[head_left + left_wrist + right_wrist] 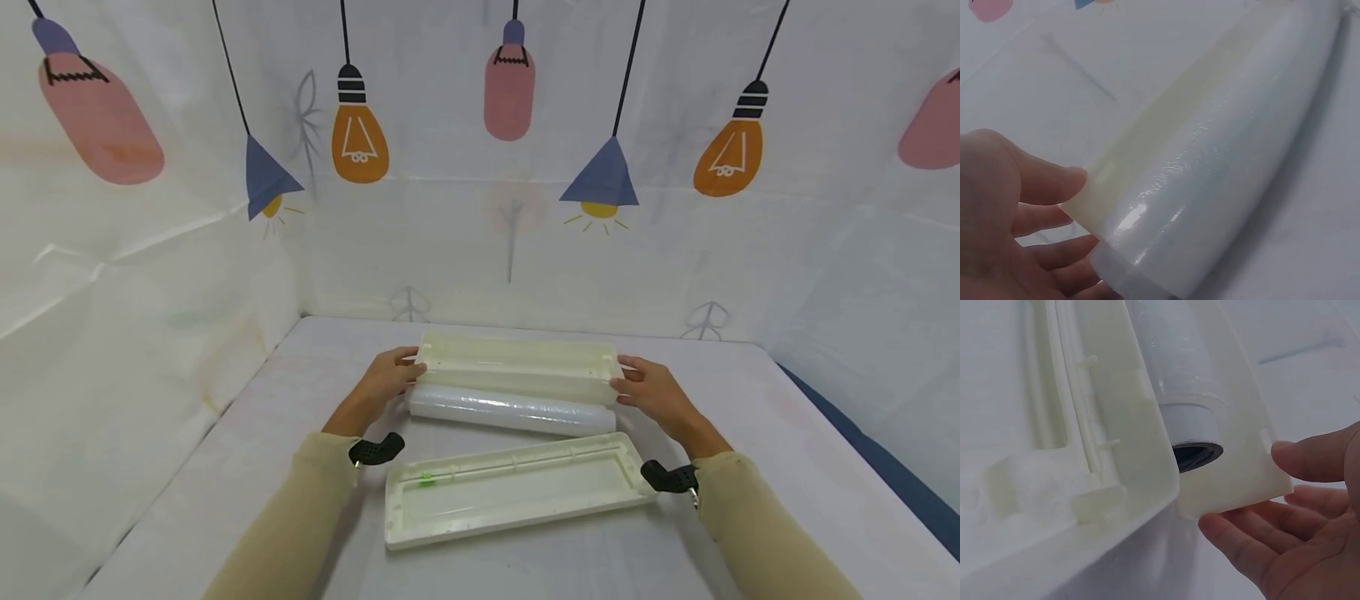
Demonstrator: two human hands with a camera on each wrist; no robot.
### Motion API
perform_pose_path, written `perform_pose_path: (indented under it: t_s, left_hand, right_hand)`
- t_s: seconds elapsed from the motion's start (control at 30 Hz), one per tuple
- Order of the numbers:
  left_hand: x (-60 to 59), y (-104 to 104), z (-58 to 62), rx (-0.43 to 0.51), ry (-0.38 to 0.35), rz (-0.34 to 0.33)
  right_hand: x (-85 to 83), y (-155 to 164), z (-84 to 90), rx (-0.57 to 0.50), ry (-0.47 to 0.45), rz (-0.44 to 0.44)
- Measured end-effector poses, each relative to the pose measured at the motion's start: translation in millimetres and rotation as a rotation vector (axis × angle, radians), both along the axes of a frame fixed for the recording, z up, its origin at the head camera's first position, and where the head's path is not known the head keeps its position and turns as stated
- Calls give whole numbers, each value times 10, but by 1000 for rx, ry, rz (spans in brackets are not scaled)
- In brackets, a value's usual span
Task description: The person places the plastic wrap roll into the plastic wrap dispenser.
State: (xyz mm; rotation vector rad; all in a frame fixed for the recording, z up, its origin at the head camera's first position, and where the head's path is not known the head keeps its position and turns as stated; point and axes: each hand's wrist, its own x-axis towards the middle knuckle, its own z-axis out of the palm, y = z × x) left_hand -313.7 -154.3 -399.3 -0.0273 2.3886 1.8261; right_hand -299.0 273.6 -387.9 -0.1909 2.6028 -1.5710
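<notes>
A long cream plastic tray [517, 367] lies across the white table, and a roll of clear film [510, 410] rests along its near side. My left hand [403, 372] grips the tray's left end, thumb on top and fingers underneath, as the left wrist view shows the hand [1082, 215], the tray [1147, 131] and the roll [1210, 181]. My right hand [626, 385] holds the right end; in the right wrist view the hand [1244, 487] has its thumb over the tray [1247, 469] and its fingers beneath it, beside the roll's open core [1197, 453].
A second cream tray half [510, 492] lies open side up nearer to me, with a small green piece [427, 479] at its left end; it fills the left of the right wrist view [1054, 456]. Printed fabric walls enclose the table on three sides.
</notes>
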Motion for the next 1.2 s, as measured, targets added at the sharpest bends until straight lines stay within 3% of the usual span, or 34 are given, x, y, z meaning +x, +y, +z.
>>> perform_pose_path:
  t_s: [0.23, 0.47, 0.63, 0.83, 1.0, 1.2]
  left_hand:
    - [29, -29, -52, -39, 1, -10]
    - [68, -45, -126, -23, -9, 29]
    - [185, -47, -150, -48, 7, 89]
    - [349, -70, -64, -171, 80, 145]
    - [457, -61, -35, -143, 64, 126]
    - [510, -83, -105, -134, 50, 148]
  right_hand:
    - [36, -14, -61, 8, -14, 15]
    - [94, 35, -124, -4, 11, 30]
    - [156, 102, -140, 1, 19, 32]
    - [323, 178, 24, 55, 69, -5]
    - [441, 202, 56, 71, 60, -72]
    - [492, 123, -43, 60, 59, -106]
